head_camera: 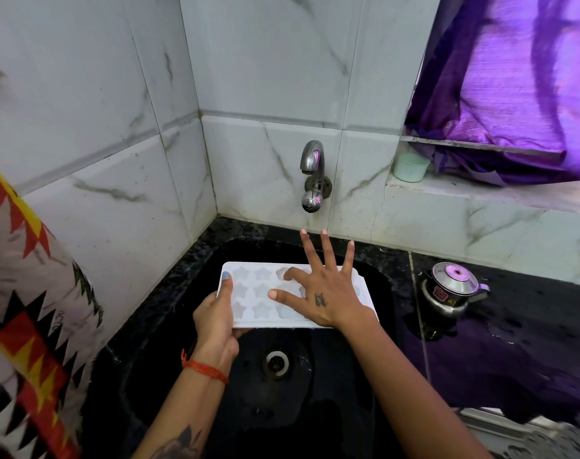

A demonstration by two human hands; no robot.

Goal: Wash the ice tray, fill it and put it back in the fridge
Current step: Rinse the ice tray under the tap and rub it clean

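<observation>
A white ice tray [258, 293] with star-shaped cells is held level over the black sink [169, 293], below the wall tap [313, 173]. My left hand [215, 323] grips the tray's left end, thumb on top and fingers underneath. My right hand [321, 293] lies over the tray's right half with its fingers spread and straight, the index finger and thumb touching the cells. No water runs from the tap. The tray's right part is hidden under my right hand.
The sink drain [276, 362] sits below the tray. A small steel pot [452, 288] stands on the wet black counter to the right. A pale green cup [410, 167] rests on the window ledge under a purple curtain [513, 87]. Patterned cloth [26, 309] hangs at left.
</observation>
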